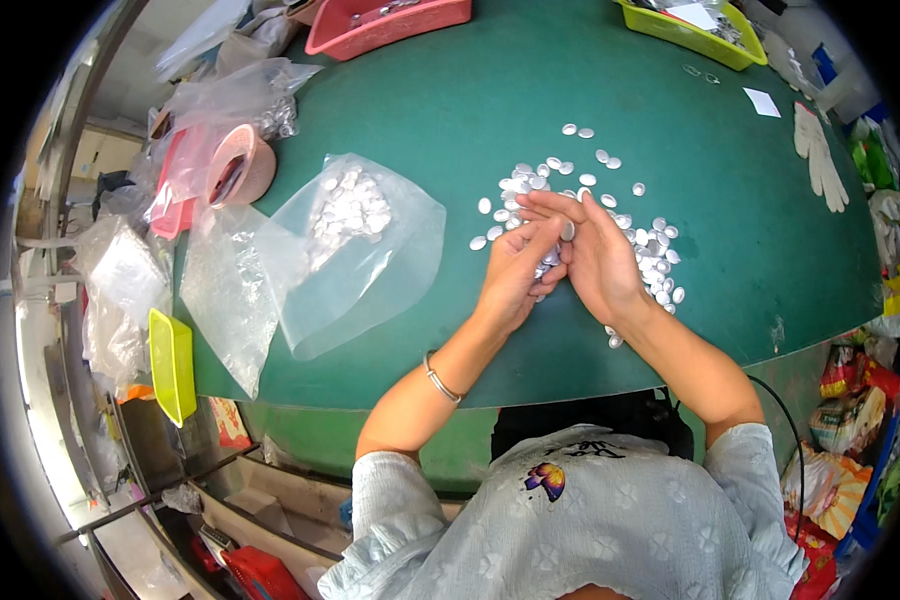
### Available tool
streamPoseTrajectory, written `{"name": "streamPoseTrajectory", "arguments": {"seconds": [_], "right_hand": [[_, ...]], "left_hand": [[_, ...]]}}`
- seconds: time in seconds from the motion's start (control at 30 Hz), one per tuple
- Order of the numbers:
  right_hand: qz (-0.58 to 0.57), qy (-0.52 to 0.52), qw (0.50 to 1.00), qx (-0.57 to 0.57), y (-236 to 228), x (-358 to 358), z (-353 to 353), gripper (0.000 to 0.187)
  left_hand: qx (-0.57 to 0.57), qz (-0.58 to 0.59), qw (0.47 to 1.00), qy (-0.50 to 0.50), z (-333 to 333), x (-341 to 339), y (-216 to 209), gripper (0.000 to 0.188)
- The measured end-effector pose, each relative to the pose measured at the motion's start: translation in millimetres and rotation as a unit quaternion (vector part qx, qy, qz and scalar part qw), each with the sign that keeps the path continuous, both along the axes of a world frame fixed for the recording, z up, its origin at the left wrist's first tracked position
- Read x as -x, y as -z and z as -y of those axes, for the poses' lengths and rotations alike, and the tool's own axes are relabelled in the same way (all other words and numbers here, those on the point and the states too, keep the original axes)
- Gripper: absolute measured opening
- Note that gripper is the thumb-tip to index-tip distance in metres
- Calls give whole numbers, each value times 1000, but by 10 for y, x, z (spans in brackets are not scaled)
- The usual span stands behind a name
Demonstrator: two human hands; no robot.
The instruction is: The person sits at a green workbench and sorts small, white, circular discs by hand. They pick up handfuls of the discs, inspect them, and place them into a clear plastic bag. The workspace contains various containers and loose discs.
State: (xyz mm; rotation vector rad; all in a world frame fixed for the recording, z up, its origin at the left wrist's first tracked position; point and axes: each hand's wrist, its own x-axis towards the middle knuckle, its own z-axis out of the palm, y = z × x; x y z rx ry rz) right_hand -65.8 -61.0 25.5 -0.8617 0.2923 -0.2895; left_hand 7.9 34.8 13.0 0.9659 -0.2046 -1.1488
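Above the near middle of the green bench (730, 210), in the head view, the two hands meet, touching, among loose discs (660, 265); the left hand (523, 265) is curled around a few small silver discs (547, 264), its lower fingers bent beneath them, its thumb up against one more disc (567, 230); the right hand (602, 255) lies half cupped beside it, fingers stretched leftward behind the left thumb; whether it grips that disc too, I cannot tell.

Around the hands the loose discs lie scattered, thickest just beyond the left hand and to the right of the right wrist; some lie well apart toward the far side. To the left of the hands, a clear bag (410, 225) lies flat, with a heap of discs showing through it; beside it spreads a plastic sheet (232, 300), and beyond that stands a pink cup (253, 172) with something dark inside.

At the far edge sit a red tray (400, 28) and a yellow-green tray (675, 35), both holding small things; a white glove (818, 160) and a paper (761, 102) lie at the right; another yellow-green tray, narrow (173, 370), stands tilted at the left edge; a bracelet (440, 378) circles the left wrist.
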Motion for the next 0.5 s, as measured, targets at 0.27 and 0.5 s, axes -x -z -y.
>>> {"name": "streamPoseTrajectory", "arguments": {"seconds": [0.27,0.5], "right_hand": [[-8,29,996,-90,-42,15,84,53],[19,69,997,-31,93,-50,240,48]], "left_hand": [[58,7,998,-17,6,-8,22,20],[-23,15,984,-178,-127,143,-163,23]]}}
